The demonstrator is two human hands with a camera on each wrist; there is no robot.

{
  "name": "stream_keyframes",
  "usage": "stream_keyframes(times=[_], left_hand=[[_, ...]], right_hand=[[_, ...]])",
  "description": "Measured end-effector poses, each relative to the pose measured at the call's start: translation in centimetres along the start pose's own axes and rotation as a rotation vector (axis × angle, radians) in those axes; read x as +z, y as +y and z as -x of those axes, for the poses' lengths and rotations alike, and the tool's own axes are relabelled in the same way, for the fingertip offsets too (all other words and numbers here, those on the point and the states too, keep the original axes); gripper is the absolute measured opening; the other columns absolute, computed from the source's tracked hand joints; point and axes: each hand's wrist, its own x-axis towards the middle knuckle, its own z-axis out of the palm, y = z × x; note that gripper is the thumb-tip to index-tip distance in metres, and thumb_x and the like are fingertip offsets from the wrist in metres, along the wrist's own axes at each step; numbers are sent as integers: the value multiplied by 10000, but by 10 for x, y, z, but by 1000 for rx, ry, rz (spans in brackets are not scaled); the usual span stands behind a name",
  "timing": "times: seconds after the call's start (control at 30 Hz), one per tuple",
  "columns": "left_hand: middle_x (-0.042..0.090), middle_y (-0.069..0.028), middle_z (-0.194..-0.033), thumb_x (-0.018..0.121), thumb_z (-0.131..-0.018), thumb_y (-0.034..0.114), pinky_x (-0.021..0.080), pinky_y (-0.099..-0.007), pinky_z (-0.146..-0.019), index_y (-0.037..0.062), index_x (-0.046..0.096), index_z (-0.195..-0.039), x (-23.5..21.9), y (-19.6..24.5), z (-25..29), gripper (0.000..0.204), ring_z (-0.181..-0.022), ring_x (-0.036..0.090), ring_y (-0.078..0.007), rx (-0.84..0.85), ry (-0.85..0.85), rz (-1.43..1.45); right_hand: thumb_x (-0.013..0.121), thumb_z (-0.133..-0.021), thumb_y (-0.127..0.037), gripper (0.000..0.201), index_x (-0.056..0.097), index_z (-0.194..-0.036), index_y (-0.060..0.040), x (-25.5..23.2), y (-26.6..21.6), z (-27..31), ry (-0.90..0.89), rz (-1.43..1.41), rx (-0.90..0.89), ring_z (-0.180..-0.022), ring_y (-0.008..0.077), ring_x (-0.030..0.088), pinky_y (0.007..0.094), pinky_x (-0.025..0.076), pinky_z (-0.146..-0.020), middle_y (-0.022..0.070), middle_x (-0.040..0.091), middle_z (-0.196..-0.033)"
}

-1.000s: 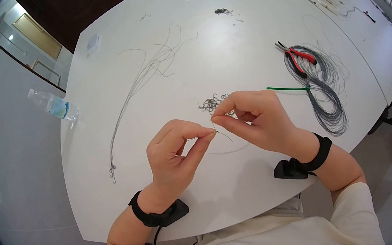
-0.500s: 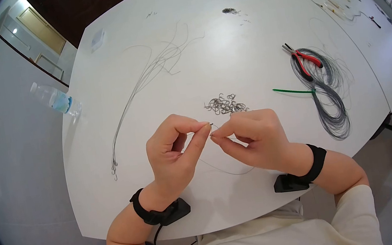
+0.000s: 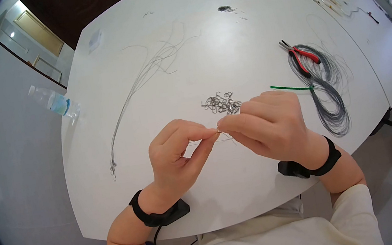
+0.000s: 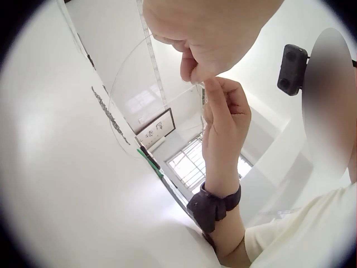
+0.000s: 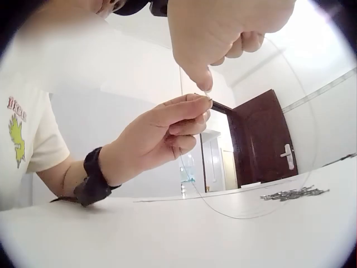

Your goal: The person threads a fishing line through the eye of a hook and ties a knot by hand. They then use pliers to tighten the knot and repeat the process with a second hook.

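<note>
My left hand (image 3: 180, 150) pinches a small fish hook between thumb and forefinger; only a dark tip shows past the fingertips, the rest is hidden. Close against it, my right hand (image 3: 274, 124) pinches the thin fishing line at the hook, its fingertips meeting those of the left. A short line end sticks out below the fingertips in the head view. In the right wrist view the fishing line (image 5: 240, 218) hangs in a wide loop under the hands. Just beyond the hands lies a pile of loose fish hooks (image 3: 222, 102).
Lengths of line with hooks at their near ends (image 3: 118, 121) lie at left. At right is a coil of grey line (image 3: 333, 116) with a green cable tie (image 3: 289, 88) and red-and-black pliers (image 3: 305, 59) on it. A plastic bottle (image 3: 58, 103) stands at the left edge.
My right hand dips toward me below the left fingertips, then comes back up and turns over more, back of hand upward. The left hand keeps its pinch, shifting slightly.
</note>
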Motion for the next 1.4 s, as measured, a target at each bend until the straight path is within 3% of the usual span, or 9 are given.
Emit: stream_keyframes(times=[0.23, 0.53, 0.8, 0.93, 1.0, 1.03, 1.1, 1.2, 1.4], left_hand=[[642, -74, -877, 699, -813, -140, 483, -223, -641, -1, 676, -923, -5, -2, 3, 179, -765, 613, -127, 9, -83, 17], [648, -43, -853, 738, -803, -97, 435, -210, -559, 45, 704, -944, -2, -5, 3, 203, -712, 603, -102, 5, 20, 119], [562, 26, -829, 673, -914, 27, 311, -173, -583, 45, 614, -918, -3, 1, 3, 62, -669, 414, -21, -264, -51, 254], [540, 56, -807, 648, -935, 34, 304, -171, -581, 43, 600, -917, -3, 1, 3, 53, -664, 395, -4, -330, -64, 234], [528, 68, -798, 645, -940, 34, 298, -168, -579, 40, 602, -917, -2, 0, 2, 49, -664, 384, 4, -393, -32, 237], [528, 68, -798, 645, -940, 34, 298, -168, -579, 40, 602, -917, -2, 0, 2, 49, -664, 384, 4, -394, -31, 237], [521, 76, -788, 642, -943, 34, 296, -168, -578, 40, 605, -921, 0, 0, 2, 44, -659, 377, 8, -397, 3, 269], [531, 75, -784, 641, -942, 28, 301, -167, -578, 41, 613, -924, -1, -3, 3, 35, -653, 382, 8, -401, 7, 252], [573, 69, -785, 695, -896, 50, 250, -178, -527, 56, 646, -890, 3, -8, 6, 50, -601, 332, 6, -360, 67, 236]], right_hand=[[729, -790, -51, 87, 668, -831, -98, 0, 2, -1, -68, -298, 247, -498, 169, 532, 271, 405, -455, 22, 607, -658], [709, -870, -122, 101, 676, -832, -34, 8, -3, 4, -245, -825, 710, -519, 57, 324, 245, 264, -482, -32, 448, -563], [720, -865, -159, 127, 690, -830, -41, 8, -2, 5, -365, -917, 862, -565, 54, 352, 226, 263, -506, -51, 454, -589], [727, -839, -145, 135, 693, -927, -48, 15, 6, 9, -267, -816, 549, -610, 88, 441, 231, 290, -509, -2, 566, -709], [731, -816, -128, 268, 668, -1069, -67, 4, 9, 0, -137, -72, 171, -707, 129, 557, 245, 375, -526, 59, 643, -926], [731, -816, -128, 268, 668, -1069, -67, 2, 7, 0, -138, -73, 170, -707, 129, 557, 245, 375, -526, 59, 643, -926], [731, -842, -90, 412, 610, -1236, -87, -1, 3, 1, -197, -355, 411, -733, 89, 569, 237, 444, -656, 66, 639, -1166], [729, -837, -122, 396, 600, -1192, -4, -10, -8, -7, -417, -862, 837, -804, 138, 657, 253, 527, -649, 105, 645, -1152], [618, -962, -45, 255, 560, -1190, 52, 16, -14, 11, -229, -1173, 879, -956, 156, 686, 278, 579, -784, 123, 683, -1055]])
